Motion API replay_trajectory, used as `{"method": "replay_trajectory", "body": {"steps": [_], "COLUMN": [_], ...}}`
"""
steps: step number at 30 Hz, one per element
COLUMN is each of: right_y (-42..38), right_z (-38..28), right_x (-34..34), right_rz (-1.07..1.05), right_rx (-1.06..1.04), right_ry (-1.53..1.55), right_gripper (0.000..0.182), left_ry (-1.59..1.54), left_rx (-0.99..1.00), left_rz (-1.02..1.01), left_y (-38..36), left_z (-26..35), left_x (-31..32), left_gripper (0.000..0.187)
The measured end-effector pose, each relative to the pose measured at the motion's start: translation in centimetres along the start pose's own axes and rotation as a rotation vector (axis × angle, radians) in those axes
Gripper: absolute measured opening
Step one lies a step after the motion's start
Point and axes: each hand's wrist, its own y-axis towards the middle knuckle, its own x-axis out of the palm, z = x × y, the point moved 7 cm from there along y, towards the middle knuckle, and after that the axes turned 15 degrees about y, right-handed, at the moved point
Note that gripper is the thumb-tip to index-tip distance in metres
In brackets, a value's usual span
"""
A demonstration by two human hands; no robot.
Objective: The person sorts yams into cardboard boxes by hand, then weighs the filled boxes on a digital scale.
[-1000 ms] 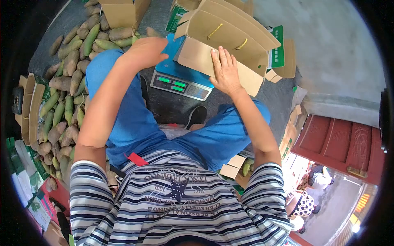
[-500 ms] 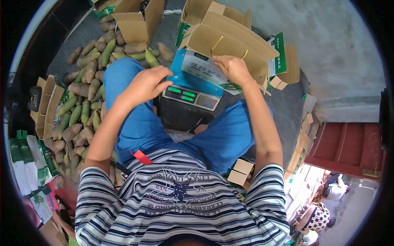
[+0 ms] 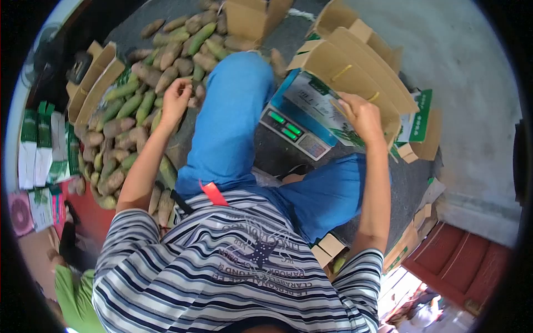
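My left hand (image 3: 176, 101) is over the right side of a pile of long green and brown root vegetables, much like muddy green radishes (image 3: 145, 106). Its fingers are loosely bent and apart, with nothing visible in them. My right hand (image 3: 363, 117) grips the near edge of an open cardboard box (image 3: 369, 69) with yellow cord handles and a printed white and green side. That box sits tilted on the blue platform of a digital scale (image 3: 300, 133), whose green displays are lit. The box's inside is partly hidden.
Another open carton (image 3: 252, 22) stands behind the vegetables, and a narrow one (image 3: 97, 83) to their left. Green and white packages (image 3: 41, 147) stand at far left. A person in a green top (image 3: 78, 299) is at lower left. A red door (image 3: 452, 261) is at right.
My left hand has moved left from beside the scale to the vegetables. My right hand stays on the box edge. The view has turned, and my left knee stands higher.
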Motion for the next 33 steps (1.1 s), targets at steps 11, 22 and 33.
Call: {"method": "replay_trajectory", "body": {"steps": [11, 22, 33], "right_y": [-0.5, -0.4, -0.8], "right_z": [-1.1, -0.6, 0.4], "right_x": [3.2, 3.8, 3.7], "right_rz": [-0.097, -0.131, -0.084], "right_rx": [0.009, 0.160, 0.154], "right_ry": [-0.130, 0.005, -0.019], "right_gripper": [0.038, 0.054, 0.062], "left_ry": [1.016, 1.020, 1.145], "left_rx": [-0.558, -0.640, -0.953], "left_rz": [-0.407, 0.067, -0.244], "left_y": [-16.9, -14.5, -10.6], "left_z": [-21.6, -26.5, -27.2], "left_x": [-2.9, -11.6, -9.8], "left_gripper": [0.040, 0.061, 0.065]}}
